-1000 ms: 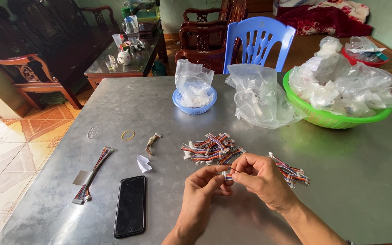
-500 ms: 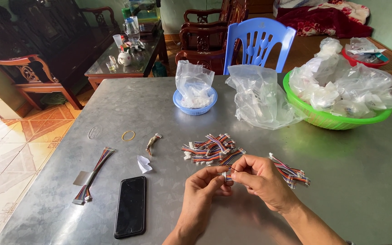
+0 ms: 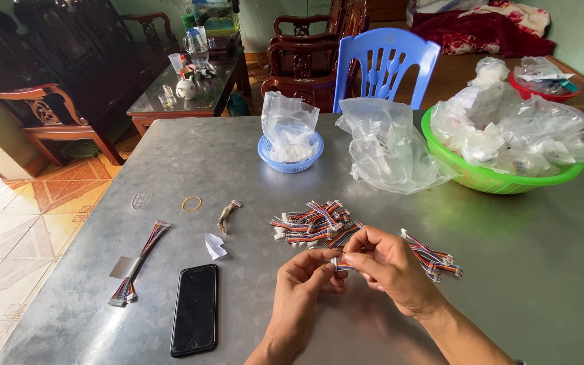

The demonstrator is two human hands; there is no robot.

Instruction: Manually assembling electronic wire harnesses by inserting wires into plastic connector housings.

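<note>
Both hands, left hand and right hand, pinch one small wire bundle tight between their fingers, lifting it off the surface so it stays steady, with more wires just beyond.

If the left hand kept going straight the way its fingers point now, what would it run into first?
The left hand points up and right, its fingertips on a small wire piece also pinched by the right hand. So it would meet the right hand's fingers almost at once; the wire pile lies beyond.
</note>
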